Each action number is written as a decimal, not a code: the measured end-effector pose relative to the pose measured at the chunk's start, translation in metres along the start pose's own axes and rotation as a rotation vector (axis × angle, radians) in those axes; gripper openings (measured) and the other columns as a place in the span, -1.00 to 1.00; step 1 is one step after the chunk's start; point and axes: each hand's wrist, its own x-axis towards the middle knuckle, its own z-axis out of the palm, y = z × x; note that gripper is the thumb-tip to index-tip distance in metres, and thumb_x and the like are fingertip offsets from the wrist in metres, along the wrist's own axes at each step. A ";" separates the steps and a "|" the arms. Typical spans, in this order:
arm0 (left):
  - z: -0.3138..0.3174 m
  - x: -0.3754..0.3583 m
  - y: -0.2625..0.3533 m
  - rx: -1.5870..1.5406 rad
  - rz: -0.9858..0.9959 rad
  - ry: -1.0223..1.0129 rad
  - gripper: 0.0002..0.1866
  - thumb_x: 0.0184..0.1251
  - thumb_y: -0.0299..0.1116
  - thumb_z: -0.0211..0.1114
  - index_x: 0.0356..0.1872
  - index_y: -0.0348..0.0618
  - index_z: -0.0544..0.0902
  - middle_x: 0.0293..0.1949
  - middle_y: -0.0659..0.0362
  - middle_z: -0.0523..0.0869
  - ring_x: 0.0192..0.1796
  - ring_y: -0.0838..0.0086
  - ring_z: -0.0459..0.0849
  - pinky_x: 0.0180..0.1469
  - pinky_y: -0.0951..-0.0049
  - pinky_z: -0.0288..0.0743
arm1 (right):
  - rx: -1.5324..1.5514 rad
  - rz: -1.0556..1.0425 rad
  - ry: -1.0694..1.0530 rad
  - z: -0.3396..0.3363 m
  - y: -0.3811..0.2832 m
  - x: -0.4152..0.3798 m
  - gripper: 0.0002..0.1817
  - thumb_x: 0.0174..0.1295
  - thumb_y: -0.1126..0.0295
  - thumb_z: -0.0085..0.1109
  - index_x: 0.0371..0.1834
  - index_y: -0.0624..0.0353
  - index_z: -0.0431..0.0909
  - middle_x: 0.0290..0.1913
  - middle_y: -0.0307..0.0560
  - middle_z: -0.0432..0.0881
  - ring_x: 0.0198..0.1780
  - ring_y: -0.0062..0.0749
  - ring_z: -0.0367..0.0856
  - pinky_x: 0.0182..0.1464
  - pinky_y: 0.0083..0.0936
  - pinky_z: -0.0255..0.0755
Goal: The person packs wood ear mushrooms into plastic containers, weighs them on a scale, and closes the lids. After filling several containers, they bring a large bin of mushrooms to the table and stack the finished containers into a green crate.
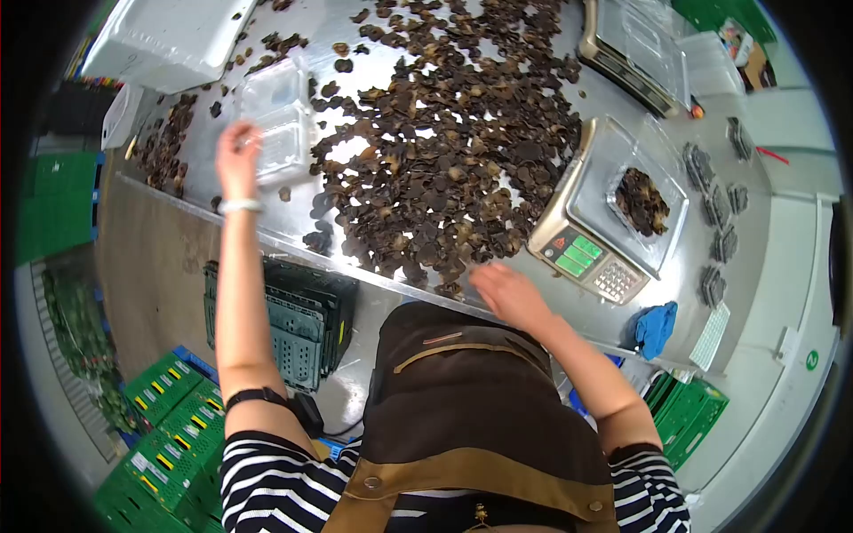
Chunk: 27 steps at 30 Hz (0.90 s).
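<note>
My left hand (238, 158) is over the left part of the steel table, a little blurred, its fingers curled together beside an opened clear plastic clamshell container (283, 142). My right hand (508, 295) is at the table's near edge, fingers bent and drawn together at the border of a wide pile of dark brown, thin, cupped mushrooms (435, 169). What either hand holds, I cannot tell. To the right of the pile, a clear tub of mushrooms (640, 202) sits on a digital scale (613, 222) with a lit green display.
A second scale (635, 53) stands at the back right. Several filled clear packs (715, 206) lie along the right side, near a crumpled blue cloth (656, 329). A white tub (169, 40) is at the back left. Dark crates (298, 329) and green crates (182, 435) are below.
</note>
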 end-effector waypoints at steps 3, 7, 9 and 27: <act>0.085 -0.098 0.034 0.052 -0.119 -0.680 -0.80 0.27 -0.41 0.41 -0.12 -0.21 0.69 -0.08 0.10 0.73 -0.04 0.38 0.67 0.04 0.40 0.51 | -0.091 -0.013 0.298 0.000 0.004 0.062 -0.63 0.08 0.46 0.20 0.02 0.13 0.58 0.14 -0.08 0.55 0.24 -0.17 0.46 0.28 -0.26 0.37; 0.165 -0.181 0.048 0.538 0.590 -0.640 -0.70 0.07 -0.44 0.42 -0.13 -0.20 0.64 -0.02 -0.01 0.61 0.03 0.00 0.53 0.05 0.10 0.44 | -0.320 0.044 0.601 0.001 0.022 0.139 -0.74 0.15 0.34 0.11 -0.11 0.11 0.62 0.13 -0.07 0.57 0.22 -0.12 0.45 0.23 -0.16 0.37; 0.184 -0.190 0.025 0.576 0.616 -0.667 -0.74 0.10 -0.47 0.38 -0.15 -0.20 0.61 -0.07 0.04 0.61 -0.03 0.06 0.54 -0.03 0.11 0.41 | -0.273 0.156 0.283 0.016 0.045 0.151 -0.83 0.13 0.35 0.12 -0.28 0.12 0.65 -0.03 -0.12 0.61 0.10 -0.17 0.50 0.08 -0.20 0.48; 0.282 -0.216 0.214 -0.140 0.174 -0.868 -0.70 0.32 -0.44 0.39 0.06 -0.21 0.65 -0.13 0.21 0.74 -0.19 0.61 0.64 -0.16 0.58 0.52 | 0.075 0.561 1.338 -0.151 0.141 -0.114 -0.72 0.17 0.50 0.39 -0.09 0.22 0.52 -0.04 -0.09 0.64 -0.21 -0.32 0.62 -0.24 -0.51 0.53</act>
